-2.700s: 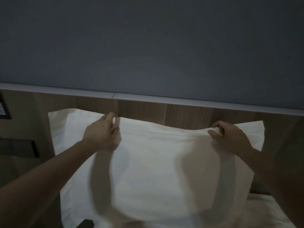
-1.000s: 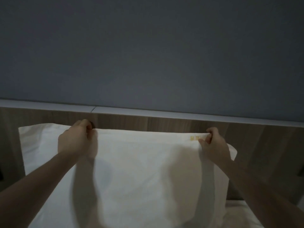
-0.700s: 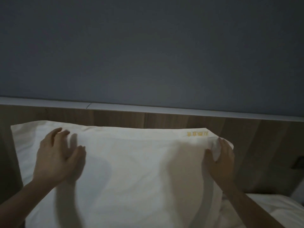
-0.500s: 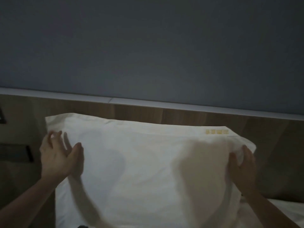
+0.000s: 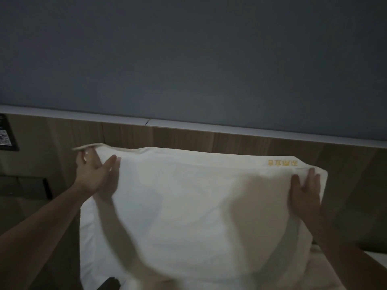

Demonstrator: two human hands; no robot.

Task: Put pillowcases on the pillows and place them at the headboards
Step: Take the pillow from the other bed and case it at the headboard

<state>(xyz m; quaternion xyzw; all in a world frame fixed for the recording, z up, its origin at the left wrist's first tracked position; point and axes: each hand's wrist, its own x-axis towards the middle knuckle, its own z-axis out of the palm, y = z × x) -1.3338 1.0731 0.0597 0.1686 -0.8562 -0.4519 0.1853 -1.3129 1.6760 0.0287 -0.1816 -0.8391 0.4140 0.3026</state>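
Cased pillow [image 5: 188, 197] upright against headboard [image 5: 240, 143], both hands flat at its top corners, dim room.

Left hand [image 5: 94, 172] at far-left corner, fingers straight and spread, thumb out on the pillow face, fingertips at the loose flap; contact there partly blurred. Right hand [image 5: 304, 195] at far-right corner, fingers straight, laid flat on the fabric, nothing pinched. Pillow is white, leans on the wood-grain headboard, near end on white bedding [image 5: 345, 275]. Yellow embroidered mark [image 5: 282, 163] near far-right corner, unreadable. Pale ledge [image 5: 230, 128] caps the headboard, seam in it left of centre. Grey-blue wall [image 5: 188, 59] above fills the upper half. Dark plaque [image 5: 7, 135] on far-left panel, print too small to read. Dark recess [image 5: 25, 188] below it. Small dark object [image 5: 110, 284] at near edge, unclear what.
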